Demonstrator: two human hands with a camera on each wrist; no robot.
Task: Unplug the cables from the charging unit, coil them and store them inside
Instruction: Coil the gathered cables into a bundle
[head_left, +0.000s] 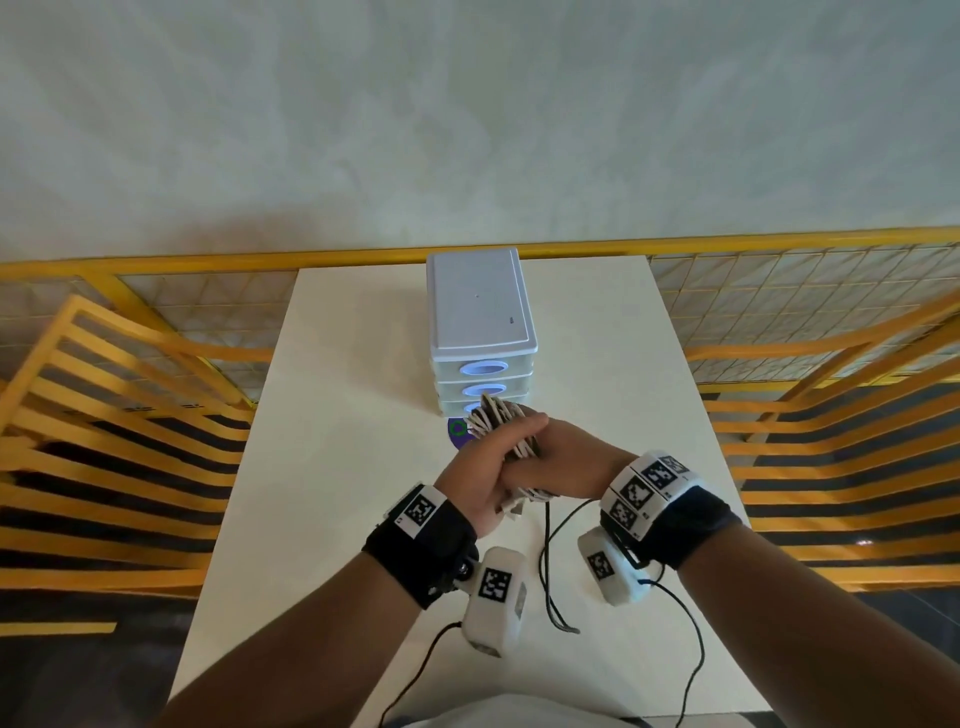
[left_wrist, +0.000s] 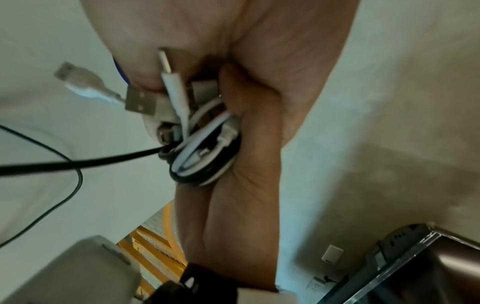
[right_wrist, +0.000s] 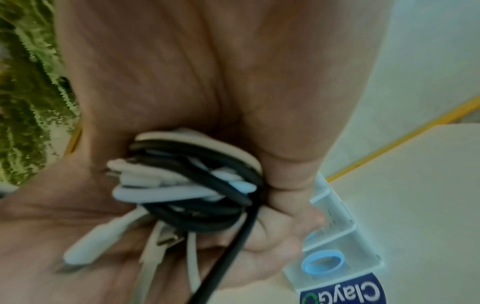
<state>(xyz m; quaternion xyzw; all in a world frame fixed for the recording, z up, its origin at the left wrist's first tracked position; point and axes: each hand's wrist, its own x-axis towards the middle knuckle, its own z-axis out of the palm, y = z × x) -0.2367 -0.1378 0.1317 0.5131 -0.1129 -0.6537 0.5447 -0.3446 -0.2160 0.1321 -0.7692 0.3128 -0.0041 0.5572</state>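
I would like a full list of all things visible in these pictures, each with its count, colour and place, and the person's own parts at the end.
Bundle of coiled white and black cables: one, held in both hands in front of the drawers; USB plugs stick out of it.
Loose black cable end: one, trailing from the bundle onto the table.
White plastic drawer unit with blue oval handles: one, three drawers, far middle of the table.
Round blue sticker: one, on the table before the unit.
White table: one, centre.
Yellow railing: both sides and behind.
Left hand: grip round the bundle.
Right hand: grip round the bundle.
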